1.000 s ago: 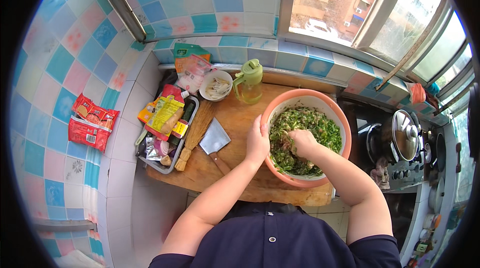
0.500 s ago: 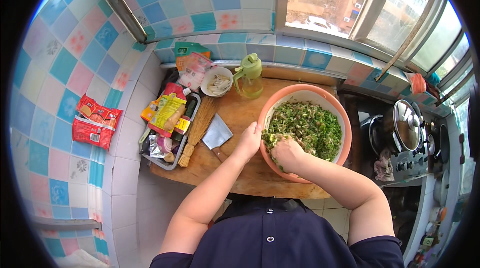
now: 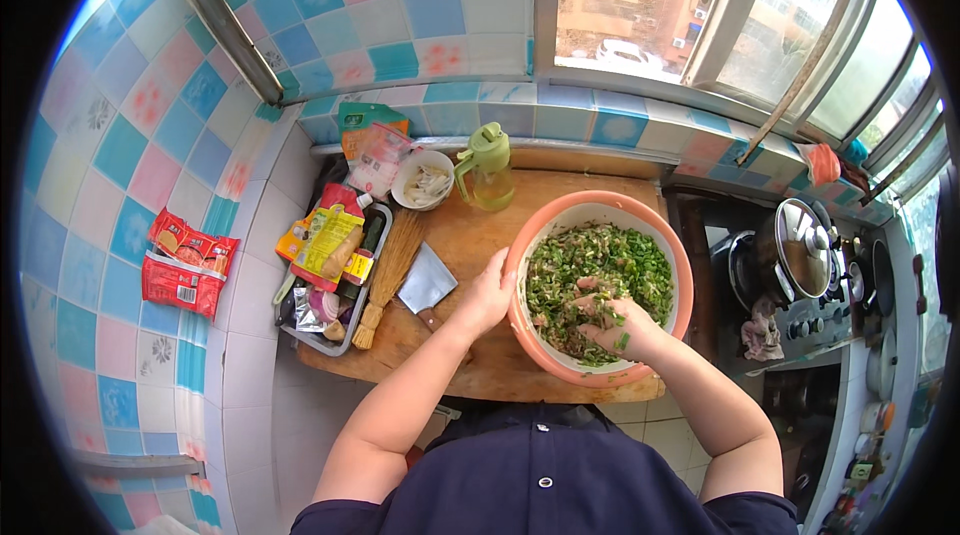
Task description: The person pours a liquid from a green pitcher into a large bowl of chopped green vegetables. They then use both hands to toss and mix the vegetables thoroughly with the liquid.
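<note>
A large basin (image 3: 684,280), orange-pink at the rim and white inside, stands on the wooden board and holds a heap of finely chopped greens (image 3: 610,250). My left hand (image 3: 487,297) grips the basin's left rim, thumb on top. Down in the near part of the mix is my right hand (image 3: 628,330), palm turned partly up, its fingers curled around a clump of greens. Bits of leaf cling to those fingers, and some fingertips are buried. Left of the basin, a cleaver (image 3: 428,280) lies flat by my left wrist.
On the wooden board (image 3: 480,360) are a straw brush (image 3: 392,270), a green-topped oil jug (image 3: 488,167) and a white bowl of pale pieces (image 3: 425,181). A grey tray (image 3: 330,343) of packets and vegetables sits at left. At right is a stove with a lidded pot (image 3: 802,250).
My right hand has shifted rightward through the greens and turned from knuckles up to palm partly up, now with a clump in it. My left hand keeps its hold on the rim.
</note>
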### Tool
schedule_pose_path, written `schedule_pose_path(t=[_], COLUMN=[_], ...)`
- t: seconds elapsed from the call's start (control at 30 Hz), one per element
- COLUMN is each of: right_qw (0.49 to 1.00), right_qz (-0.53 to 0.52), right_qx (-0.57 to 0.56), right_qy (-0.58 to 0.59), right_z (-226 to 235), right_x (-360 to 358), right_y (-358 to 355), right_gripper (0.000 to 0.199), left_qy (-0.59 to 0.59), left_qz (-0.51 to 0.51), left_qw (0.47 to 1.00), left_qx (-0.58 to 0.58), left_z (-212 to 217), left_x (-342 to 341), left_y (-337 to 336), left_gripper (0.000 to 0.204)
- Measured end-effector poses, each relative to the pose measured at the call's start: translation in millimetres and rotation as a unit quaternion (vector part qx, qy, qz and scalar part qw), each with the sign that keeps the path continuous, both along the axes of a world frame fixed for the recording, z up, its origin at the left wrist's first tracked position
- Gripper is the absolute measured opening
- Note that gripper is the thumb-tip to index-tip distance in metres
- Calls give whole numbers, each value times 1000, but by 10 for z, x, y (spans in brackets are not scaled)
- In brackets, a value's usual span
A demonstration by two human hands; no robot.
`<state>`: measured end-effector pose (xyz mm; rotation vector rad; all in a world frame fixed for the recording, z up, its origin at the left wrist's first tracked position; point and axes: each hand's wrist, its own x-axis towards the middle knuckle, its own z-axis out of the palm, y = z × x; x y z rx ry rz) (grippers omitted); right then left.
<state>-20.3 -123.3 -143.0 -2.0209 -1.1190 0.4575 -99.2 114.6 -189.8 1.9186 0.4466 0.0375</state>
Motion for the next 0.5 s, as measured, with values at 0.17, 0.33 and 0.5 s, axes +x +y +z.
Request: schedule_pose_path(t=[0.17, 0.33, 0.5], right_qw=[993, 959, 733], right_qz=[-83, -260, -485], right_qx=[-81, -108, 7], right_qy=[12, 26, 477], right_z=[94, -34, -263], right_x=[-348, -475, -24], right_y=[-92, -183, -166], right_gripper=[51, 75, 63], left_qy=[30, -19, -71], left_qz=[-155, -74, -39], left_qw=[987, 975, 962], left_qx=[-7, 209, 262], left_z=[66, 327, 54], left_x=[-688, -8, 342], left_y=[-10, 72, -152], left_gripper=[59, 58, 46])
